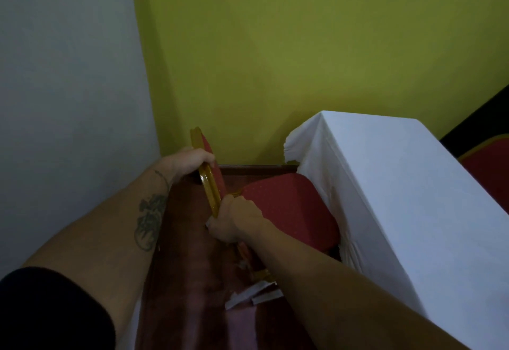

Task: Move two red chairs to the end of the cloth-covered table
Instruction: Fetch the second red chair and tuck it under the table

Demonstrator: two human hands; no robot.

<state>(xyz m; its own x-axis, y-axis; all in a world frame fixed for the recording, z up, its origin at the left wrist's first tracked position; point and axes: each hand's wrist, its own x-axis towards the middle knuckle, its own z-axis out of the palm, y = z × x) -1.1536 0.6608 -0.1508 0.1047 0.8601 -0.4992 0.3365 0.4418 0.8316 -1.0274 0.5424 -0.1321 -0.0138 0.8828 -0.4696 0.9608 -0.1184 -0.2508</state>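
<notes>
A red chair [289,206] with a gold frame stands at the end of the table covered in white cloth [399,198], its padded seat touching the hanging cloth. My left hand [190,163] grips the upper part of the gold backrest frame [209,184]. My right hand [234,218] is closed around the lower part of the same backrest, beside the seat. A second red chair [490,167] shows partly at the right edge, beyond the table.
A green wall [275,60] stands just behind the chair and meets a grey wall [68,74] on the left, forming a corner. Dark red floor [192,280] runs between the grey wall and the table. Pale scraps [248,296] lie on the floor.
</notes>
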